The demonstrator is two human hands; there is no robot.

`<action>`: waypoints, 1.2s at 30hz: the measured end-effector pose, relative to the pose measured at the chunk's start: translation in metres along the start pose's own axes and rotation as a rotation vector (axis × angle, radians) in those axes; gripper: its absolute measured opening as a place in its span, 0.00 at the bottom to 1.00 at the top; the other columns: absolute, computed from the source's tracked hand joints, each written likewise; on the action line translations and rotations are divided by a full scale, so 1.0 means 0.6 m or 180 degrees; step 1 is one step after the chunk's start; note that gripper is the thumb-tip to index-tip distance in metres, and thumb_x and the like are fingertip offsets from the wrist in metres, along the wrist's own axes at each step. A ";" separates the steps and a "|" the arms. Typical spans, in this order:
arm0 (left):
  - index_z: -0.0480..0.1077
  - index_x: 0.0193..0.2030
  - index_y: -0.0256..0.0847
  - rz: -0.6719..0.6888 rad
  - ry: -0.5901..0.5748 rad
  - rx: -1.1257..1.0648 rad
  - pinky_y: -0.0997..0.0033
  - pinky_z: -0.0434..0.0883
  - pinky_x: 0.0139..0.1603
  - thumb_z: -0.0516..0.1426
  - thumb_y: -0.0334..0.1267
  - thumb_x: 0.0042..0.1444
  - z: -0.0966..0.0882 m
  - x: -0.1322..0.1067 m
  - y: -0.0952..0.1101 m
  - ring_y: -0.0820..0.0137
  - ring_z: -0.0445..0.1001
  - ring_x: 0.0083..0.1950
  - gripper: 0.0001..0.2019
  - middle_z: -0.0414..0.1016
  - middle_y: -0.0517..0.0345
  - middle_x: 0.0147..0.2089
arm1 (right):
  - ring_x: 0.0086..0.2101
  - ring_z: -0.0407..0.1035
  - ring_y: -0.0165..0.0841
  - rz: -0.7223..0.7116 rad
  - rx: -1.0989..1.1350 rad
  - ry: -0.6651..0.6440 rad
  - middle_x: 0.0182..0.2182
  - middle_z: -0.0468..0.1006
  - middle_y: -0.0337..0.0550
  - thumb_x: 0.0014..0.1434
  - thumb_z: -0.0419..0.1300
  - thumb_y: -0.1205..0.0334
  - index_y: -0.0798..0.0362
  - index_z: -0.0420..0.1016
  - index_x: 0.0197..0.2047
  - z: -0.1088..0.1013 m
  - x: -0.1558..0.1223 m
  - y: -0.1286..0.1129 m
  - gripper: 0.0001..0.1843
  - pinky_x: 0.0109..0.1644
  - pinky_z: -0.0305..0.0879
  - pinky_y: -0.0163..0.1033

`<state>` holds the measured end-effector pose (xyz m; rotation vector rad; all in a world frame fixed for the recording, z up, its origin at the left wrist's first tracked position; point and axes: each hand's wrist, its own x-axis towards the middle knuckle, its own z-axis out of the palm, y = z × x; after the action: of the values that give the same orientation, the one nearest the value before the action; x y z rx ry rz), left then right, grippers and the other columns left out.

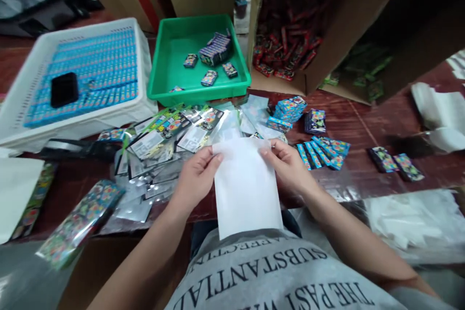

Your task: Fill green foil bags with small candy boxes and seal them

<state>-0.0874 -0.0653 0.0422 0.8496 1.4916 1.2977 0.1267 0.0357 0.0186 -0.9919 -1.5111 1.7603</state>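
Left hand [196, 174] and right hand [290, 164] have each got a far corner of this blank white sheet [247, 189] pinched. It's smack between them, neither one nearer, long axis running toward my gray T-shirt [250, 271], glossy printed packets [199, 131] just beyond.

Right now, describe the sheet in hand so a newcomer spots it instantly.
Find the green tray at the back of the table, then come toward the grey shirt, past the pile of printed packets. There the left hand and right hand grip a white sheet near its upper corners. Unlike the packets, it is blank and held.
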 end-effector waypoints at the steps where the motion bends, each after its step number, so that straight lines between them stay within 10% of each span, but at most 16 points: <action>1: 0.77 0.50 0.40 0.0008 -0.0045 0.0036 0.71 0.74 0.39 0.65 0.47 0.59 -0.003 0.003 -0.002 0.67 0.78 0.38 0.17 0.83 0.54 0.41 | 0.29 0.70 0.32 -0.0069 -0.0064 -0.0009 0.33 0.79 0.37 0.63 0.65 0.44 0.47 0.77 0.45 -0.007 0.001 -0.002 0.16 0.31 0.65 0.36; 7: 0.79 0.39 0.42 -0.0264 -0.0030 -0.0038 0.74 0.66 0.26 0.61 0.39 0.56 -0.017 0.015 -0.011 0.72 0.70 0.25 0.07 0.77 0.60 0.28 | 0.43 0.75 0.36 -0.0440 -0.0421 -0.0311 0.41 0.84 0.41 0.66 0.59 0.57 0.48 0.83 0.40 -0.044 -0.005 -0.015 0.11 0.48 0.69 0.41; 18: 0.75 0.49 0.46 0.0255 0.0245 0.0179 0.73 0.72 0.31 0.71 0.41 0.50 0.037 0.020 0.002 0.70 0.75 0.30 0.19 0.79 0.62 0.34 | 0.33 0.70 0.31 -0.0289 -0.0386 -0.0094 0.35 0.78 0.38 0.57 0.71 0.51 0.48 0.77 0.44 -0.027 0.012 -0.014 0.16 0.35 0.66 0.36; 25: 0.74 0.25 0.39 -0.0435 0.0368 -0.0259 0.74 0.64 0.24 0.72 0.52 0.46 0.017 0.037 -0.009 0.75 0.66 0.21 0.20 0.73 0.64 0.22 | 0.26 0.67 0.29 -0.0025 -0.0389 -0.0149 0.28 0.79 0.37 0.57 0.71 0.46 0.50 0.82 0.34 -0.032 0.023 -0.033 0.16 0.29 0.60 0.34; 36: 0.77 0.34 0.40 -0.0077 0.0253 -0.0232 0.78 0.69 0.31 0.74 0.43 0.47 -0.001 0.068 0.006 0.76 0.72 0.28 0.15 0.78 0.64 0.29 | 0.31 0.70 0.29 -0.0042 -0.0210 -0.0342 0.34 0.80 0.38 0.56 0.73 0.50 0.50 0.81 0.41 -0.056 0.052 -0.049 0.15 0.34 0.66 0.35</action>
<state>-0.1007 -0.0267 0.0369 0.7383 1.5026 1.3731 0.1375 0.0845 0.0404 -0.9301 -1.6483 1.7899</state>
